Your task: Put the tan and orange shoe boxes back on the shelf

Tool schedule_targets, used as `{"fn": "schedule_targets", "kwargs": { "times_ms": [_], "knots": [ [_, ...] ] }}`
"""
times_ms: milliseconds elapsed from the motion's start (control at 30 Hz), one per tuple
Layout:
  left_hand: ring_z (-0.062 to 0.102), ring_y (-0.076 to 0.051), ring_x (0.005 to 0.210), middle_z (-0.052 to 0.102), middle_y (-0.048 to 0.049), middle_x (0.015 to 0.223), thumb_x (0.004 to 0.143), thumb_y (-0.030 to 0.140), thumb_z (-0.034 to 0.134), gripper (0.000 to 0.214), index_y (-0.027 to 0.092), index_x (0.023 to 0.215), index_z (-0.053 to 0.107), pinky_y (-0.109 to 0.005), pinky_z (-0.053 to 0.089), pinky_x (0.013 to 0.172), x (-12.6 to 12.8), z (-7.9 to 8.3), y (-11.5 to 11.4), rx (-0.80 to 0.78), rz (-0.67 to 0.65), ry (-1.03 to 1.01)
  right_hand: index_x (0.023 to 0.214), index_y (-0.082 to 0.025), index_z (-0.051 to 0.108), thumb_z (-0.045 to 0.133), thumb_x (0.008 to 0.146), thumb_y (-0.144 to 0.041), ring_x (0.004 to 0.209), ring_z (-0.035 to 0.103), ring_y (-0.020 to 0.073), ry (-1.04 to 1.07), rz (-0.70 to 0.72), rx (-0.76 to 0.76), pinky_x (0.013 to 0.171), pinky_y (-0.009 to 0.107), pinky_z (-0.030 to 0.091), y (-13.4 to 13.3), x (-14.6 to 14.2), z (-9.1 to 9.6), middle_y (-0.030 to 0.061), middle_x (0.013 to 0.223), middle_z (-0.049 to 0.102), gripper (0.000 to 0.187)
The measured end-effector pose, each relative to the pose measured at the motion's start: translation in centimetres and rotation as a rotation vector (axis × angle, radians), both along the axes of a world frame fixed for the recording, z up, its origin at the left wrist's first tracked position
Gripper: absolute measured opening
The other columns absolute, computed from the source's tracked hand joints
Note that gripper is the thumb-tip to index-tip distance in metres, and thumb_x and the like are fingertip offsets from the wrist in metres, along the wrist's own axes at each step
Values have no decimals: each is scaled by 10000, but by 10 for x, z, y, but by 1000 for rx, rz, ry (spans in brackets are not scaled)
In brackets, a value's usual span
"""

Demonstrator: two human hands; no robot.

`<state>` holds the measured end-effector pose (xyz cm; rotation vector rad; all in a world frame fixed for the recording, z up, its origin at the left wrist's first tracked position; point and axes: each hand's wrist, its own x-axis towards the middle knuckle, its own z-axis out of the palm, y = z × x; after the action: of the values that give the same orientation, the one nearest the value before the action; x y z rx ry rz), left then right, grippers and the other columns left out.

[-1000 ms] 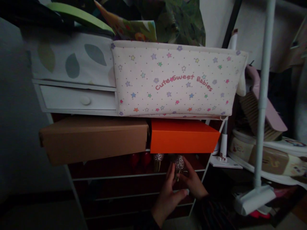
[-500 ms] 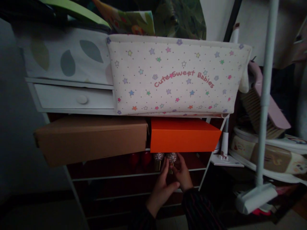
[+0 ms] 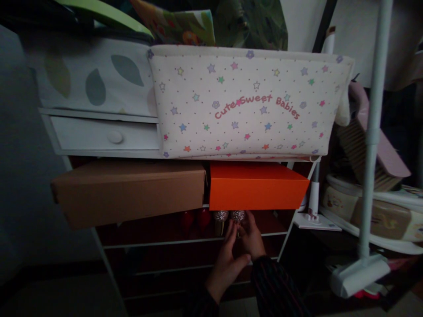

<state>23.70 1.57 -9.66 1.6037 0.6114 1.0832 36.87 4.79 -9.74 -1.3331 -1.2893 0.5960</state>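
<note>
Left hand (image 3: 228, 259) and right hand (image 3: 251, 235) reach into the dim shelf, fingers curled around a glittery shoe (image 3: 237, 216); grip unclear in shadow. A second glittery shoe (image 3: 220, 216) sits just left, red shoes (image 3: 194, 219) further left. Orange box (image 3: 256, 187) directly above, brown box (image 3: 130, 191) to its left.

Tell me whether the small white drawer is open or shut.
Shut, as far as shows: the drawer front sits level with its frame, knob facing out, no gap visible.
</note>
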Motion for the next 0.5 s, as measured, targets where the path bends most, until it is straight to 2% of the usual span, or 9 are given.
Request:
{"fn": "schedule_targets", "kwargs": {
  "times_ms": [167, 267, 300, 333, 400, 433, 500],
  "knots": [
    [7, -205, 1426, 0, -27, 1560, 681, 184, 602, 868, 164, 1456, 210, -367, 95, 1178, -2, -3, -1, 6, -34, 11, 1424, -218, 207, 494, 805, -326, 971, 600, 172, -36, 25, -14, 912, 346, 460, 0, 4, -3, 58, 1051, 615, 691],
    [37, -205, 1426, 38, -38, 1561, 684, 159, 591, 865, 170, 1456, 202, -367, 146, 1170, -5, -2, -3, -5, -16, 6, 1436, -231, 234, 493, 791, -299, 1025, 571, 182, -151, -18, -11, 941, 354, 440, -5, 7, 1, 82, 1125, 559, 699],
    [106, -217, 1417, 92, -58, 1555, 690, 154, 583, 833, 169, 1447, 235, -374, 193, 1157, -6, 1, -4, -11, 2, 4, 1438, -225, 245, 500, 779, -294, 1015, 565, 196, -201, -61, -21, 928, 369, 441, -8, 9, 4, 94, 1122, 541, 710],
    [242, -232, 1374, 187, -90, 1527, 700, 150, 572, 778, 168, 1426, 292, -382, 277, 1118, -8, 6, -5, -18, 21, 7, 1435, -211, 263, 512, 765, -295, 985, 562, 211, -235, -110, -37, 904, 387, 443, -11, 10, 9, 103, 1094, 534, 720],
    [510, -216, 1106, 444, -123, 1320, 721, 145, 556, 616, 170, 1328, 455, -361, 434, 943, -14, 21, -9, -7, 68, 31, 1370, -165, 379, 540, 747, -314, 897, 557, 223, -235, -159, -72, 853, 403, 442, -20, 13, 21, 96, 976, 554, 661],
    [553, -180, 910, 526, -95, 1125, 730, 146, 559, 532, 176, 1260, 526, -330, 463, 818, -19, 31, -11, 4, 90, 49, 1282, -144, 474, 550, 745, -333, 854, 552, 216, -221, -157, -80, 831, 393, 442, -25, 13, 29, 82, 906, 563, 574],
    [484, -133, 759, 477, -6, 802, 741, 158, 604, 421, 191, 1161, 602, -271, 408, 730, -30, 53, -17, 40, 156, 33, 1043, -130, 603, 556, 758, -389, 736, 536, 168, -170, -103, -72, 737, 329, 454, -41, 10, 49, 38, 746, 541, 388]
  ]
}}
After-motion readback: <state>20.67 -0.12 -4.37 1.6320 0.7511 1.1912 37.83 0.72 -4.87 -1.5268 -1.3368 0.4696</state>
